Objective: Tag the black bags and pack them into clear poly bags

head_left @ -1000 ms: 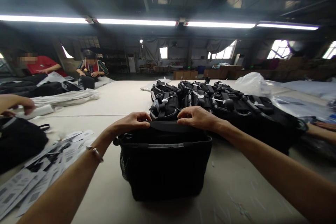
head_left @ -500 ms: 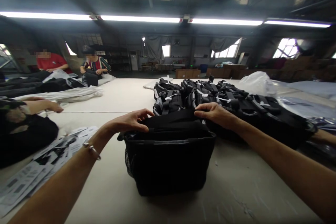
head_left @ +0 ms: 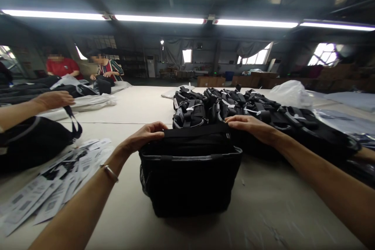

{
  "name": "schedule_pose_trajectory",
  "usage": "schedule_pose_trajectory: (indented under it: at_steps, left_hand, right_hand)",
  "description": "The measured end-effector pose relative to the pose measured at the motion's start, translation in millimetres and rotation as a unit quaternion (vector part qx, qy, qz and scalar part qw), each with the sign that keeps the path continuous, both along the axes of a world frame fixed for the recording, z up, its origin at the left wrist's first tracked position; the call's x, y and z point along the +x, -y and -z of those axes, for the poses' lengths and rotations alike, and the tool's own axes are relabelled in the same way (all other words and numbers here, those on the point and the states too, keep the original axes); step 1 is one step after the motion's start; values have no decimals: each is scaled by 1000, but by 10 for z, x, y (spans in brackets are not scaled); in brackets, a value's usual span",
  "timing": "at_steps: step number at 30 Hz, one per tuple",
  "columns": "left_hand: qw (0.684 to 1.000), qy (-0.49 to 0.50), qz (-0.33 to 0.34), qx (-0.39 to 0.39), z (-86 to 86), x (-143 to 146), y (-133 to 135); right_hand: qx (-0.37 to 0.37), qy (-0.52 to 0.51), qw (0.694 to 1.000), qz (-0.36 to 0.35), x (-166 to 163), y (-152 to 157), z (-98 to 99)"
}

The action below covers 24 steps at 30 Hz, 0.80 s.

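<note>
A black fabric bag [head_left: 191, 187] with grey piping along its front rim stands upright on the table before me. Mesh shows on its left side. My left hand [head_left: 148, 134] pinches the left end of the black strip along the bag's raised top edge. At the right end of that same edge, my right hand [head_left: 249, 126] has its thumb and fingers closed on the fabric. The inside of the bag is hidden from me.
Several finished-looking black bags [head_left: 191, 113] crowd the table behind and right. Printed tags [head_left: 61, 183] lie spread at the left. A co-worker's hand [head_left: 55, 99] is over another black bag [head_left: 35, 140]. Clear plastic [head_left: 290, 91] sits at the back right.
My hands have moved slightly apart, and the bag's top edge is now straighter and stretched between them. The co-worker's hand at the left has risen, with a strap below it.
</note>
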<state>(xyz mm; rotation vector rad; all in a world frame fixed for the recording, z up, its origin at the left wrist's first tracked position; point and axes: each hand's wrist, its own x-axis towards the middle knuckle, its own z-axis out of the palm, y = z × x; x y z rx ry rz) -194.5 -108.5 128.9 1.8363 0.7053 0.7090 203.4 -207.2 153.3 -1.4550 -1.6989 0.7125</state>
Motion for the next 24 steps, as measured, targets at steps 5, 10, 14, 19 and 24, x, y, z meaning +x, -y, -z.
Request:
schedule_pose_trajectory:
  at_steps: [5, 10, 14, 19, 24]
  left_hand:
    - [994, 85, -32, -56, 127, 73, -30]
    - [991, 111, -42, -68, 110, 106, 21]
    - [983, 150, -66, -85, 133, 159, 23]
    - [976, 177, -86, -90, 157, 219, -14]
    - [971, 206, -80, -92, 158, 230, -9]
  right_hand:
    - [163, 205, 965, -36, -667, -105, -231]
    - [90, 404, 899, -142, -1135, -337, -224]
    - [75, 477, 867, -119, -1138, -423, -357]
    - [154, 594, 787, -71, -1138, -232, -551]
    - [200, 578, 790, -43, -1037, -43, -126]
